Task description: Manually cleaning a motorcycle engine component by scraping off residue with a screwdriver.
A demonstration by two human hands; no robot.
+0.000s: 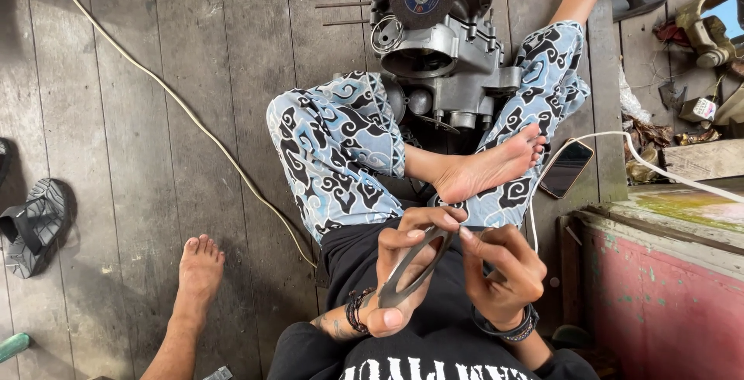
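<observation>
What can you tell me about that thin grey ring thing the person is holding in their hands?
The thin grey ring is a flat, oval loop with an open middle, like a gasket. It looks dark grey and bendy, perhaps rubber or thin metal; I cannot tell which. It is tilted, one end up near the fingertips, the other low by the palm. The left hand grips it along its side, and the right hand pinches its top end. It is held above the person's lap, touching nothing else.

Soft, even daylight, faint shadows, sharp focus throughout, with slight wide-angle stretching toward the edges.
</observation>
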